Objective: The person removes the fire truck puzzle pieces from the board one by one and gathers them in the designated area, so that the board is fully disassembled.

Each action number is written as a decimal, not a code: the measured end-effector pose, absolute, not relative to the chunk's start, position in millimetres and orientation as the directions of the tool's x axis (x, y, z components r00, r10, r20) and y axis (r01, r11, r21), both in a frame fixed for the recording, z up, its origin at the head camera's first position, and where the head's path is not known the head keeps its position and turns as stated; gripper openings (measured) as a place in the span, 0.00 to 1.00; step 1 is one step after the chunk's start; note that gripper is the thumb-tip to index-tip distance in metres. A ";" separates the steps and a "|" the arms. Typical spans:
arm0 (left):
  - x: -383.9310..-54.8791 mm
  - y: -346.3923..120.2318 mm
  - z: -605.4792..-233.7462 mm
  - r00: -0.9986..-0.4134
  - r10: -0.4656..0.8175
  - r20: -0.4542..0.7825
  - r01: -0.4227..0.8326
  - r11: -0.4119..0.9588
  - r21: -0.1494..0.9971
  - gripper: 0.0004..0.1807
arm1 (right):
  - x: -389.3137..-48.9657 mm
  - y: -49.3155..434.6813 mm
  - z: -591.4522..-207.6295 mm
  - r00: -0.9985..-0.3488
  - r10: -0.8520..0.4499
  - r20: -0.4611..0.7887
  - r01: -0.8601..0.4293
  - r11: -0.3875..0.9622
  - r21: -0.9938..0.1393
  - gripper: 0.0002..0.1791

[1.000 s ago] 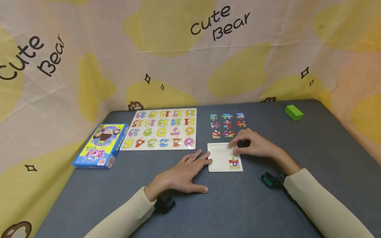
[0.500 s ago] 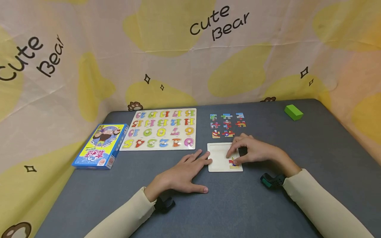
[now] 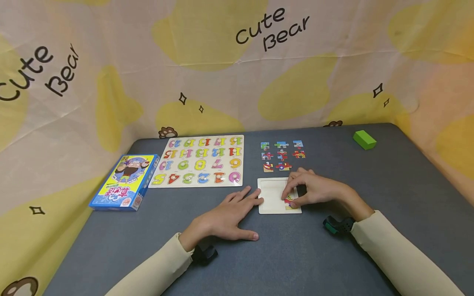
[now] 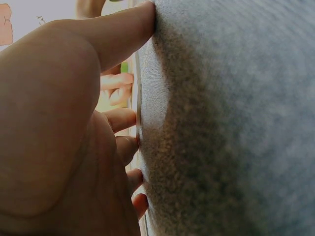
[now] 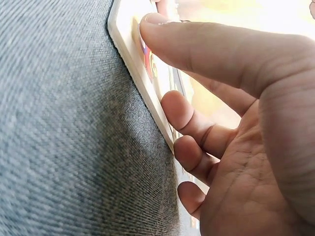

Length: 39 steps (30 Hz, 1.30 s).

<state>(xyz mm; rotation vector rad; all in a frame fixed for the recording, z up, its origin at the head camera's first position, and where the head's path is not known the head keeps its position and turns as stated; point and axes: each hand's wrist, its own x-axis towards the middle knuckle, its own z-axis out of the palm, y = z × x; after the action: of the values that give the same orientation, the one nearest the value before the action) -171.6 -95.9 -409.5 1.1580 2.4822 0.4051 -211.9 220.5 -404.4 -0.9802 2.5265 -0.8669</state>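
A small white puzzle tray (image 3: pixel 270 191) lies flat on the grey table. In its near right corner sits a red, yellow and blue jigsaw piece (image 3: pixel 288 202). My right hand (image 3: pixel 314 189) bends over the tray, its thumb and forefinger pinching that piece from both sides and partly covering it. The right wrist view shows the thumb pressed on the piece (image 5: pixel 149 61), with the other fingers curled near the tray's edge. My left hand (image 3: pixel 229 218) rests on the table with fingers spread, fingertips at the tray's left rim. Several loose jigsaw pieces (image 3: pixel 282 155) lie in rows beyond the tray.
A number board (image 3: pixel 193 188) lies at the back left, with a blue and yellow box (image 3: pixel 124 181) beside it. A green block (image 3: pixel 364 140) stands at the back right. Behind the table hangs a patterned cloth (image 3: pixel 207 45).
My right hand has moved toward me, from the tray's upper right part down to the near right piece, and thumb and forefinger now close about it. The left hand has stayed put.
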 end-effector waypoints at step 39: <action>-171.0 -94.7 -408.3 -0.595 0.776 -0.207 0.670 0.622 0.405 0.50 | -212.3 224.9 -401.3 -0.666 -0.740 -0.092 -0.457 0.503 -0.734 0.16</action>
<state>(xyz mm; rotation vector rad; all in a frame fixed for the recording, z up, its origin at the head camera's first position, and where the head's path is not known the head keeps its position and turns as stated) -171.0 -94.7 -408.3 1.1565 2.4843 0.4057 -212.3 224.9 -401.3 -0.9913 2.3539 -0.9776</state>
